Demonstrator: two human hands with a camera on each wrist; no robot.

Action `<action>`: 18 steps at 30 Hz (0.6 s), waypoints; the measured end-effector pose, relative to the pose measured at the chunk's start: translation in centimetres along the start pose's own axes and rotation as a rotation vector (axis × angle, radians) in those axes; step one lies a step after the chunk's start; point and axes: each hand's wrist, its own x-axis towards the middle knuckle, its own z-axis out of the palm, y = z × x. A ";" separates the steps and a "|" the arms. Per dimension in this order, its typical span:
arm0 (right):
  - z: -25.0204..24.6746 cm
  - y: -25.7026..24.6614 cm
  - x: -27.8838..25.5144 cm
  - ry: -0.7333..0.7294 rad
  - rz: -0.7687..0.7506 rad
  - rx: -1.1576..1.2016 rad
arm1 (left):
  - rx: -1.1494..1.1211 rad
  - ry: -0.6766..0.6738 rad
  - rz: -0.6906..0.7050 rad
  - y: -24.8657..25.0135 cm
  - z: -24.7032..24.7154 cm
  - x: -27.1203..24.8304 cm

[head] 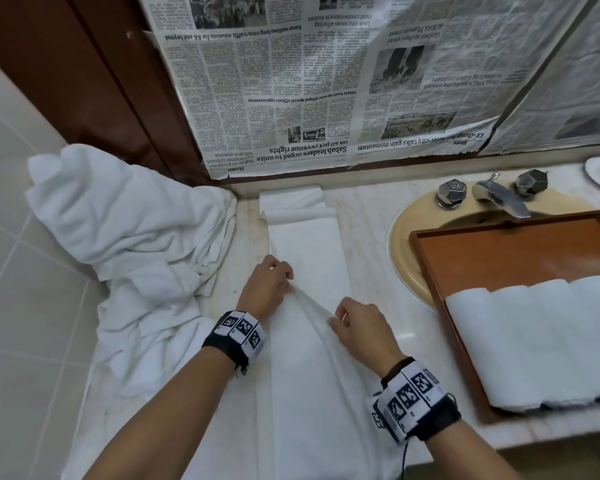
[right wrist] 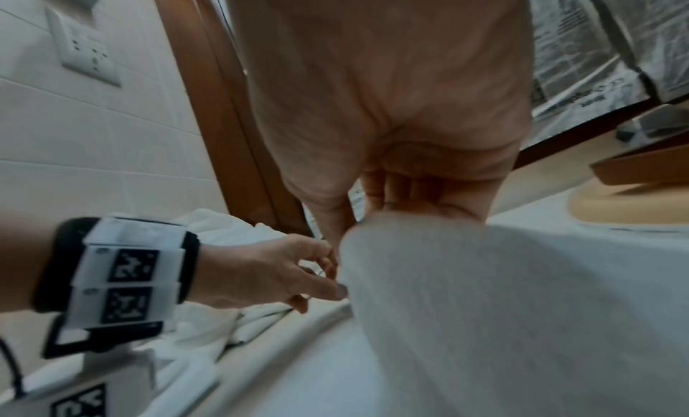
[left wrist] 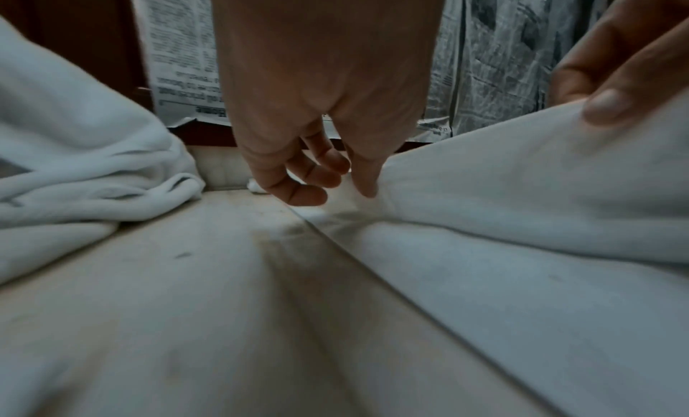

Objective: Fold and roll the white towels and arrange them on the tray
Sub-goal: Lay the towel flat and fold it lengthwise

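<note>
Head view: the long folded towel [head: 309,258] lies on the counter [head: 368,216] just left of the tray [head: 499,251], which already holds rolled towels [head: 541,341]. Left hand [head: 269,282] and right hand [head: 357,323] each pinch a raised fold at mid-length. Judgement: lift both pinches evenly, keep the side edges aligned, lay the fold flat before rolling.

Upside-down newspaper [head: 326,81] covers the wall behind a beige sink [head: 406,244] with a metal faucet [head: 499,199].
</note>
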 end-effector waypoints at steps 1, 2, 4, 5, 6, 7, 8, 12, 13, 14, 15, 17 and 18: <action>0.4 -1.0 -0.7 -0.001 -0.034 0.003 | -0.008 -0.015 -0.035 -0.3 -0.4 -0.4; 1.1 -2.0 -1.2 -0.005 -0.064 0.001 | -0.010 -0.030 -0.060 -0.6 -0.7 -0.8; 2.5 -4.0 -2.2 -0.028 -0.105 -0.017 | -0.017 -0.046 -0.081 -1.5 -1.0 -1.4; 3.4 -5.0 -2.5 -0.049 -0.114 -0.031 | -0.028 -0.056 -0.087 -2.0 -1.1 -1.7; 4.3 -5.7 -2.8 -0.072 -0.116 -0.043 | -0.035 -0.067 -0.094 -2.3 -1.1 -2.0; 5.2 -6.4 -3.1 -0.098 -0.112 -0.054 | -0.042 -0.076 -0.102 -2.6 -1.1 -2.4; 6.2 -6.8 -3.2 -0.121 -0.104 -0.065 | -0.050 -0.076 -0.108 -2.8 -1.1 -2.7; 9.1 -7.0 -3.8 -0.204 -0.036 -0.075 | -0.059 -0.044 -0.110 -3.0 -1.0 -3.5; 9.5 -6.9 -4.0 -0.229 -0.024 -0.061 | -0.063 -0.038 -0.123 -3.0 -0.9 -3.7; 9.8 -6.7 -4.2 -0.248 -0.019 -0.037 | -0.067 -0.035 -0.134 -3.0 -0.8 -3.9; 10.0 -6.5 -4.5 -0.260 -0.017 -0.007 | -0.074 -0.034 -0.141 -3.0 -0.7 -4.0; 10.2 -6.2 -5.0 -0.286 -0.027 0.052 | -0.104 -0.029 -0.163 -2.7 -0.6 -4.3; 10.1 -6.1 -5.2 -0.305 -0.034 0.074 | -0.126 -0.020 -0.175 -2.5 -0.6 -4.5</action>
